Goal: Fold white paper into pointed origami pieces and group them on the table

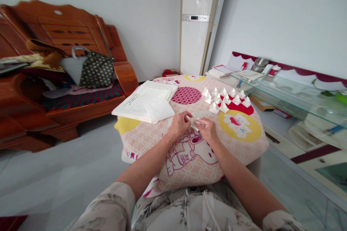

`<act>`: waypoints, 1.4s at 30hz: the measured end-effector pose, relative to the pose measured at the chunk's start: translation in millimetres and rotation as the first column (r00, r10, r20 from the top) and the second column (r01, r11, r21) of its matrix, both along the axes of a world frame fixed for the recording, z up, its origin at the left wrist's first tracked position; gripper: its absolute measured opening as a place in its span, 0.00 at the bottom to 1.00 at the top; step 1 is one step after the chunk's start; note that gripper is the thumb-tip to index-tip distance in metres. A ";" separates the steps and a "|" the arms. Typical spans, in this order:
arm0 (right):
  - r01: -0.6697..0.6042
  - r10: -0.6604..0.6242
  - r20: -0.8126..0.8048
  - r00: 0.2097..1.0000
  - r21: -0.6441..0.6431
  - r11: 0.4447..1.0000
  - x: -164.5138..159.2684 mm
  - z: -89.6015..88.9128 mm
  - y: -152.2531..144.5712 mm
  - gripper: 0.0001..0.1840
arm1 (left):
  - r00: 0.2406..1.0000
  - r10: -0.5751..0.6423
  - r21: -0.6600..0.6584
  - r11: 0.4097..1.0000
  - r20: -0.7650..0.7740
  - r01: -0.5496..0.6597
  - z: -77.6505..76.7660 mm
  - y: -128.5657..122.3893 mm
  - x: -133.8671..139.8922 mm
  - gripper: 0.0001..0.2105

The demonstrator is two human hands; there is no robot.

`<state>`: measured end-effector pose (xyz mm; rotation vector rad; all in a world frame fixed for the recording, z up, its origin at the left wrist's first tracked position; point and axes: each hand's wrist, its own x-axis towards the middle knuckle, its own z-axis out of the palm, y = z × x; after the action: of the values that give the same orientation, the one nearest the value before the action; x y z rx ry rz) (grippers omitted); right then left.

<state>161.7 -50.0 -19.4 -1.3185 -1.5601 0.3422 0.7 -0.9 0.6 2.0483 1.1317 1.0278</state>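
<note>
A small folded piece of white paper [194, 125] is between my hands, just above the table's near middle. My right hand [208, 130] pinches its right side with thumb and fingers. On its left side, my left hand [179, 126] is closed with curled fingers at the paper's edge; the exact fingertip contact is hard to make out. Beyond my right hand, several small pointed folded-paper shapes [223, 107] stand grouped in rows. Left of my left hand lies a stack of printed paper sheets [141, 101], its top sheets askew.
A patterned cloth [189, 166] covers the round table up to my lap. To the right stands a glass-topped cabinet [292, 90] with papers and containers. A wooden sofa [119, 54] with bags is on the left. A tall white air conditioner [193, 43] stands behind.
</note>
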 end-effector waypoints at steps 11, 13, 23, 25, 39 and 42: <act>-0.049 -0.033 -0.375 0.926 -0.205 0.977 3.7 -16.8 10.4 0.13 | 0.993 -0.066 0.140 0.987 -0.102 0.080 1.6 -8.4 6.8 0.15; -0.081 -0.019 -0.419 0.908 -0.219 0.972 2.3 -13.5 9.3 0.13 | 0.996 -0.077 0.141 0.986 -0.049 0.084 1.8 -8.3 6.3 0.16; -0.188 0.045 -0.466 0.884 -0.266 0.945 1.3 -9.7 6.7 0.13 | 0.989 -0.149 0.149 0.978 -0.005 0.148 3.2 -7.3 4.5 0.08; -0.189 0.046 -0.458 0.888 -0.271 0.944 1.6 -9.1 6.1 0.13 | 0.990 -0.140 0.155 0.978 -0.013 0.141 2.0 -6.1 4.8 0.07; 0.006 -0.041 0.210 0.977 0.165 0.986 -0.7 -5.1 0.4 0.08 | 0.963 -0.076 0.119 0.987 -0.258 0.110 -3.6 -4.8 7.8 0.04; 0.015 -0.059 0.289 0.956 0.152 0.988 -2.4 -6.8 -0.4 0.09 | 0.949 -0.070 0.119 0.987 -0.306 0.111 -4.6 -5.2 8.8 0.04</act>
<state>159.3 -50.4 -26.2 -1.3229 -1.7666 0.0041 9.5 -6.1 -4.0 2.4038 1.1274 0.7824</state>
